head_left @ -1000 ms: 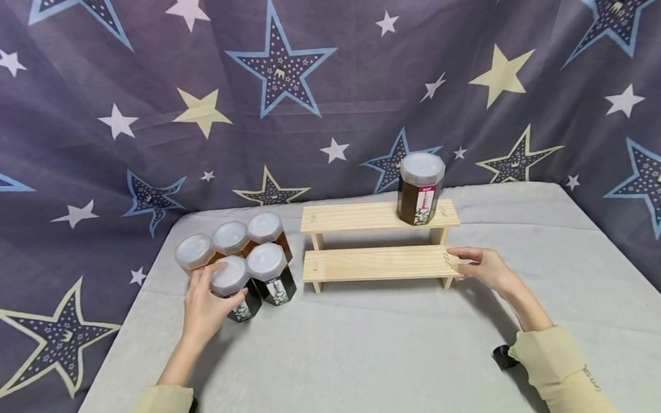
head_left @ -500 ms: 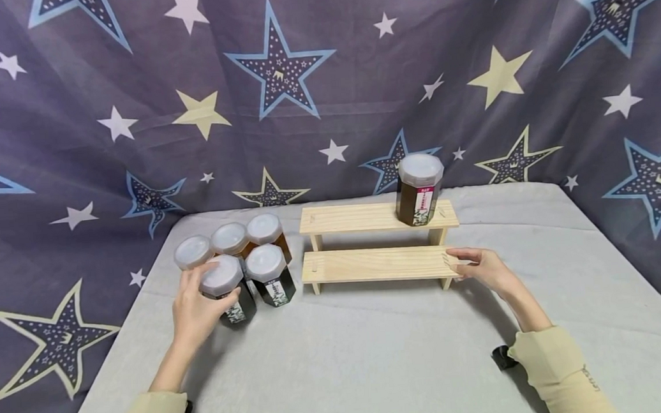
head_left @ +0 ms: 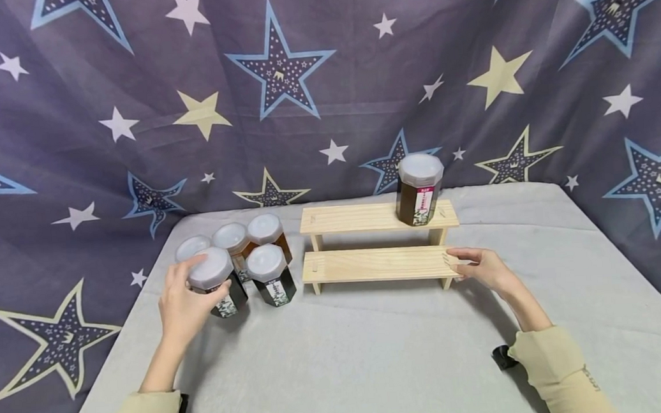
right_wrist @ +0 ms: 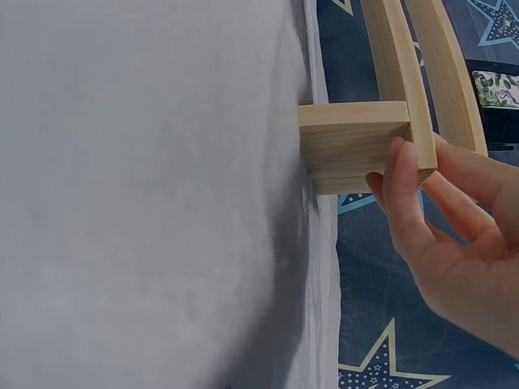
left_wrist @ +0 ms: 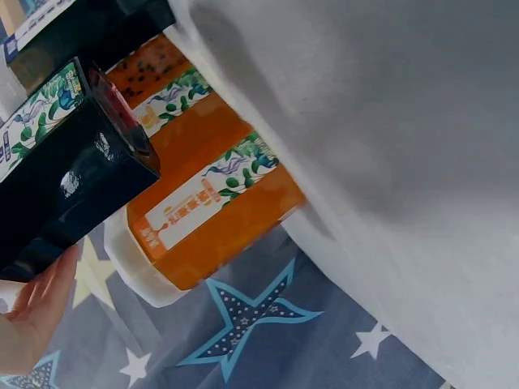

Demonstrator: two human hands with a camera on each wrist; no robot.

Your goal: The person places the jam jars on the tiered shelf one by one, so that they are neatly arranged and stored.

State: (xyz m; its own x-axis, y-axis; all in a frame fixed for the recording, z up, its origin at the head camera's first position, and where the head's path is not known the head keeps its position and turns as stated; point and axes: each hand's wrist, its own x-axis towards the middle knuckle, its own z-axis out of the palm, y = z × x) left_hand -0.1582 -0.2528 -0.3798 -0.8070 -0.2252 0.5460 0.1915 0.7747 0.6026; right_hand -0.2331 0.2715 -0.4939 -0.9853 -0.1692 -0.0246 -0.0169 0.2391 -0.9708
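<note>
My left hand (head_left: 184, 306) grips a dark jar (head_left: 232, 296) with a pale lid, thumb on the near side and fingers at the far side. In the left wrist view this dark jar (left_wrist: 73, 174) is tilted, its base off the cloth. Beside it another dark jar (head_left: 275, 287) stands upright. My right hand (head_left: 487, 268) pinches the right end of the lower board of a two-step wooden rack (head_left: 377, 264). The right wrist view shows the thumb and fingers (right_wrist: 401, 186) at the corner of the rack (right_wrist: 357, 121).
Behind the held jar stand several amber jars (left_wrist: 215, 211) with pale lids. One dark jar (head_left: 418, 194) with a red-topped label sits on the upper step, toward the right. A star-patterned curtain (head_left: 321, 73) hangs behind the cloth-covered table (head_left: 376, 363).
My left hand has drawn the dark jar up and to the left, away from the other dark jar, uncovering more of an amber jar behind. The right hand keeps its place on the rack.
</note>
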